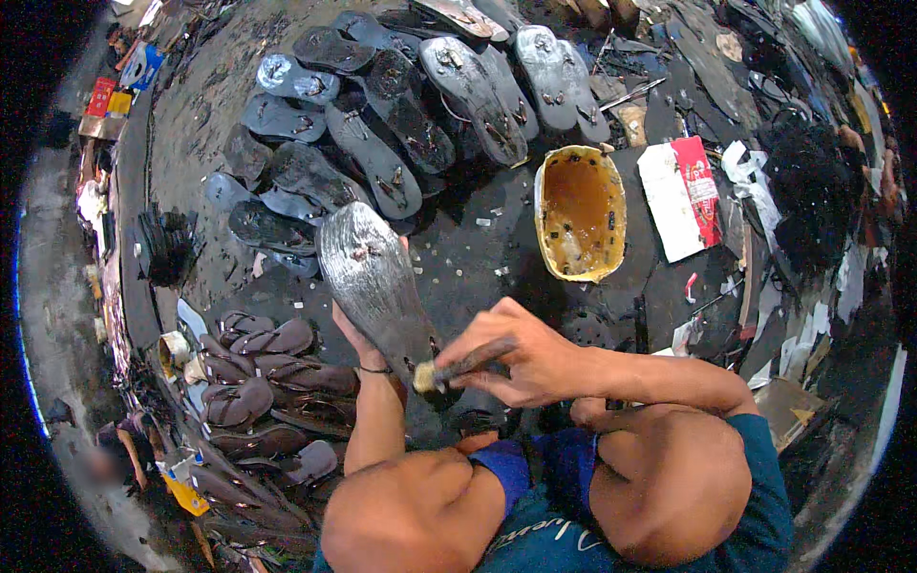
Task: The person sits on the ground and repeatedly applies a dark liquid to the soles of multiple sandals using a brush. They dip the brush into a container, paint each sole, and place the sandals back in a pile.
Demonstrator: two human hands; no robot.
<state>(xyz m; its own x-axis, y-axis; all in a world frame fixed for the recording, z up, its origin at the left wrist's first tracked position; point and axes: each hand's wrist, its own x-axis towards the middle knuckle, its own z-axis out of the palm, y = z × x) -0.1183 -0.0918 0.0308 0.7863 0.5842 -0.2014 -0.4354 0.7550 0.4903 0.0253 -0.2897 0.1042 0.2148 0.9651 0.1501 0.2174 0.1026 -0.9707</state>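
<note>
My left hand (353,334) is closed around a dark flip-flop sole (371,272), gripping it from beneath and along its left edge. A wet, glossy film covers the sole's far, wide end, and bits of strap poke through it. Pinched in my right hand (527,351) is a glue brush (482,357); its pale yellowish tip meets the sole's narrow near end. Beyond my right hand stands a yellow-rimmed oblong tub (542,224), holding amber liquid glue with dark specks around the wall.
Several dark soles (387,177) lie in overlapping rows ahead, some with shiny wet patches. Brown flip-flops (277,372) with straps are piled at the left. A red and white cardboard piece (680,199) lies right of the tub, near plastic scraps and a black heap (812,191).
</note>
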